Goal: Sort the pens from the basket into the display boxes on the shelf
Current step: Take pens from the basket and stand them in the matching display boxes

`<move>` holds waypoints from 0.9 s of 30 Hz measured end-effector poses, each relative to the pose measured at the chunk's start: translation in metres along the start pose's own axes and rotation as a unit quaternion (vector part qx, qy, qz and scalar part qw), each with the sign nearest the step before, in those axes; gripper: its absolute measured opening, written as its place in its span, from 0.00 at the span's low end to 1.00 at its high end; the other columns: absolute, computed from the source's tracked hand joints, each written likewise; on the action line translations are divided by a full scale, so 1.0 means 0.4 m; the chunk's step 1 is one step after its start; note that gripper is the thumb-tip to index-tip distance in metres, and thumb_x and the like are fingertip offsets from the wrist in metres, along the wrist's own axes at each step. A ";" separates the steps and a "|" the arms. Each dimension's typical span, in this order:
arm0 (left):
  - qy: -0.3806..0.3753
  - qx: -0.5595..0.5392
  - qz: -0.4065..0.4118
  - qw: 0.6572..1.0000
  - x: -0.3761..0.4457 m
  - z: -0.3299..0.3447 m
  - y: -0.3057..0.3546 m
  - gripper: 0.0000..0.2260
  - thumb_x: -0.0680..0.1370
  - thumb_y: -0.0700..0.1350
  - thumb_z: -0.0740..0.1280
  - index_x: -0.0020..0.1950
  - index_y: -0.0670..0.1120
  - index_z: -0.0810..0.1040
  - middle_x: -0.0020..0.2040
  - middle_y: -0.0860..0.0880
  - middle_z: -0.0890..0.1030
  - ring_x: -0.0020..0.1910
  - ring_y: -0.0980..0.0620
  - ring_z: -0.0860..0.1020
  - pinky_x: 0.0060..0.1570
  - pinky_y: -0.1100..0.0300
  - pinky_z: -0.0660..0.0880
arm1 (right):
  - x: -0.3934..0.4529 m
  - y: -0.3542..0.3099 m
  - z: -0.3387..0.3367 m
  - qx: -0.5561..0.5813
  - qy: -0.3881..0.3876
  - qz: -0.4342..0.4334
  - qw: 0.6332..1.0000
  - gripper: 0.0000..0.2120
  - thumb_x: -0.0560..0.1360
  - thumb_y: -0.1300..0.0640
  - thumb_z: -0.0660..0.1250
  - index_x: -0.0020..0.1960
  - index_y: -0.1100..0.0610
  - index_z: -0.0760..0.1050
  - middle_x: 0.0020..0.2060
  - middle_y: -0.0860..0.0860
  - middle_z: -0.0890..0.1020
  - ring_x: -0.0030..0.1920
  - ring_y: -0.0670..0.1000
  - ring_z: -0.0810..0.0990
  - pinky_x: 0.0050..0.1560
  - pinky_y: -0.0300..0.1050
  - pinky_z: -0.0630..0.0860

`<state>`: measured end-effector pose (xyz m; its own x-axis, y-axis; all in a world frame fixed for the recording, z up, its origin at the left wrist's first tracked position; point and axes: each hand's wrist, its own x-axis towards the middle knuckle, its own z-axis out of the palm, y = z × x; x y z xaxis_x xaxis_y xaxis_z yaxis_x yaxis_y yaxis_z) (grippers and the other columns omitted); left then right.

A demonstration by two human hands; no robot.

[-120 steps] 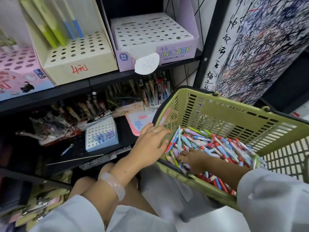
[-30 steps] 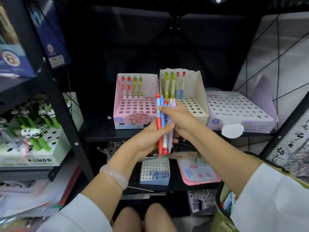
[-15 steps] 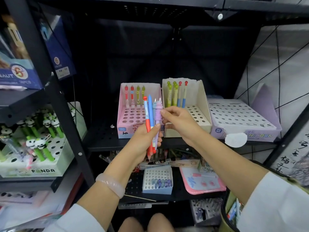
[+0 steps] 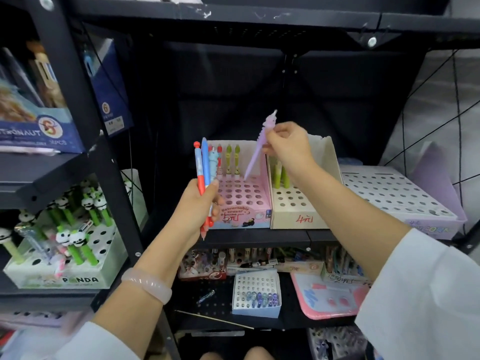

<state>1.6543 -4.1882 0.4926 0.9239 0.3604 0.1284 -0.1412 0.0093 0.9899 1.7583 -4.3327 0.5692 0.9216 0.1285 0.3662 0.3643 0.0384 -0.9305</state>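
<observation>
Purple pen (image 4: 255,149) pinched over pink box (image 4: 244,203), cream box (image 4: 298,203) beside, panda pens (image 4: 78,216) left

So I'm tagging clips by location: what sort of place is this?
Most likely a stationery shop: black shelving holds display boxes of novelty pens with handwritten prices, and a panda pen box beside.

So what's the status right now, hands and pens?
Right hand pinches purple pen, tip over pink box. Left hand grips pen bunch. Nothing blocking the holes.
</observation>
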 end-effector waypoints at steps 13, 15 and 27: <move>-0.069 -0.023 -0.030 0.997 0.021 0.155 0.020 0.05 0.81 0.44 0.59 0.49 0.44 0.71 0.26 0.53 0.76 0.22 0.57 0.70 0.20 0.65 0.67 | 0.057 0.008 -0.246 -0.159 0.095 -0.082 0.979 0.04 0.77 0.55 0.63 0.49 0.55 0.71 0.41 0.56 0.81 0.38 0.47 0.82 0.39 0.38 0.80; -0.094 0.005 -0.034 0.995 0.017 0.208 0.024 0.07 0.81 0.46 0.59 0.47 0.43 0.71 0.24 0.54 0.75 0.21 0.57 0.69 0.21 0.63 0.65 | 0.066 0.021 -0.311 -0.169 0.129 -0.088 0.973 0.06 0.78 0.54 0.62 0.51 0.57 0.71 0.39 0.54 0.80 0.37 0.45 0.80 0.31 0.29 0.75; -0.120 -0.022 -0.034 0.992 0.035 0.420 -0.001 0.04 0.81 0.42 0.59 0.52 0.50 0.71 0.33 0.50 0.76 0.23 0.57 0.70 0.23 0.64 0.69 | 0.146 0.147 -0.495 -0.259 0.144 -0.088 0.951 0.11 0.79 0.55 0.62 0.54 0.62 0.69 0.39 0.52 0.79 0.43 0.55 0.81 0.49 0.55 0.79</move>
<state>1.7272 -4.3400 0.5041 0.9890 0.1260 0.0773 -0.0864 0.0679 0.9939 1.8601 -4.5193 0.5382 0.8116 -0.1137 0.5730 0.4647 -0.4687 -0.7512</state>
